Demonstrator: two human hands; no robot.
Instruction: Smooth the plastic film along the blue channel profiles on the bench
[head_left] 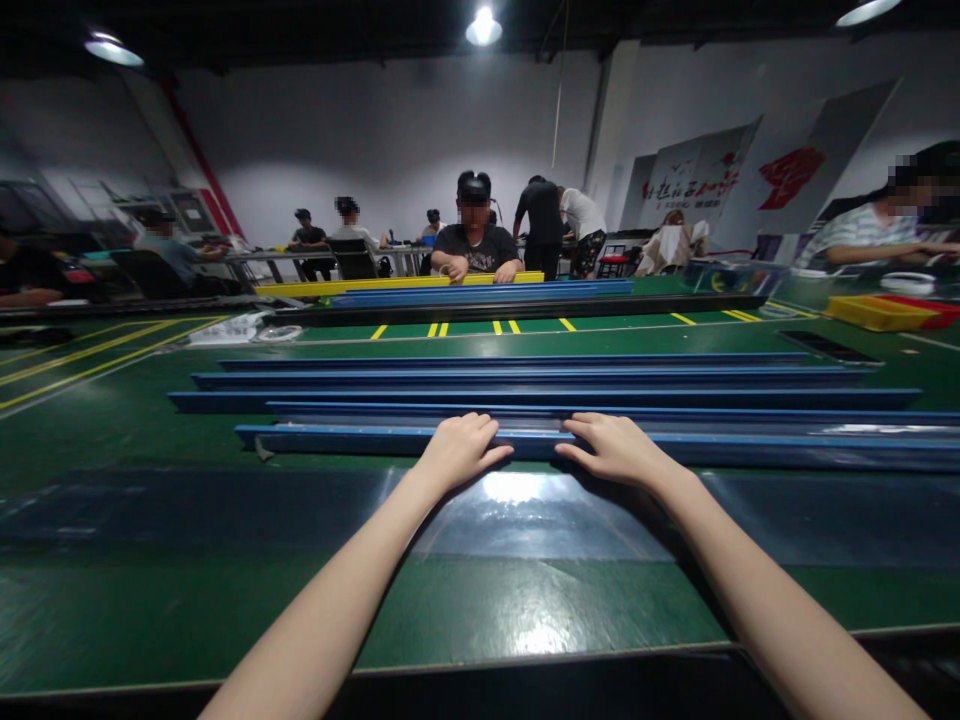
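A long blue channel rail (360,440) lies across the green table in front of me. My left hand (463,448) grips it left of its middle, fingers over the top and the thumb along the near side. A short way to the right, my right hand (616,448) holds the same rail in a like way, its thumb pointing toward the left one. Fingertips of both hands are partly hidden inside the channel. On the near side of the rail, a clear plastic strip (225,510) lies flat and reflects the lamps.
Several more blue rails (525,380) lie parallel beyond mine. Farther off are a long black bar (525,308) and a yellow rail (315,287), with a co-worker (476,240) behind them. A dark flat device (829,347) and a yellow tray (877,313) are at right.
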